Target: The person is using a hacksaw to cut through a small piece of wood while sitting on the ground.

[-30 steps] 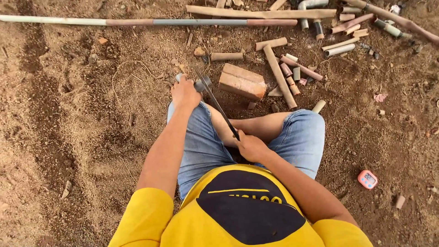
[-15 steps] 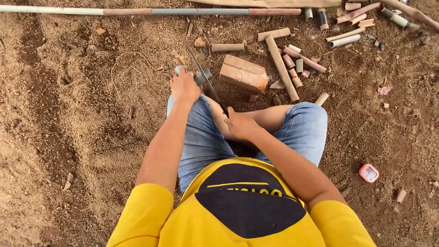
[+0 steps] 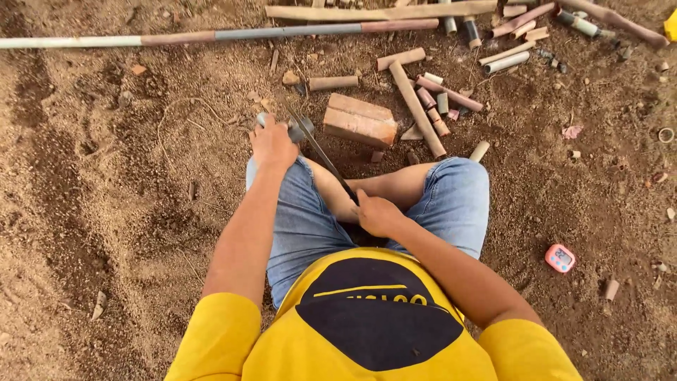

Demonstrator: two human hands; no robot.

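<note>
I sit on bare dirt in denim shorts and a yellow shirt. My left hand [image 3: 271, 144] rests on my left knee, shut on a short grey pipe piece [image 3: 302, 128] that sticks out to its right. My right hand [image 3: 377, 214] is closed around the handle end of a thin dark saw blade [image 3: 323, 152]. The blade runs up and to the left from that hand and lies across the pipe piece beside my left hand. The handle itself is hidden inside my fist.
A reddish brick [image 3: 360, 120] lies just beyond my knees. Several cut pipe lengths [image 3: 417, 107] are scattered behind it. A long pipe [image 3: 211, 35] crosses the top. A small pink timer [image 3: 560, 258] sits on the dirt at right.
My right hand pushed the saw forward toward the pipe, then drew it back toward my lap. My left hand stayed on the pipe piece.
</note>
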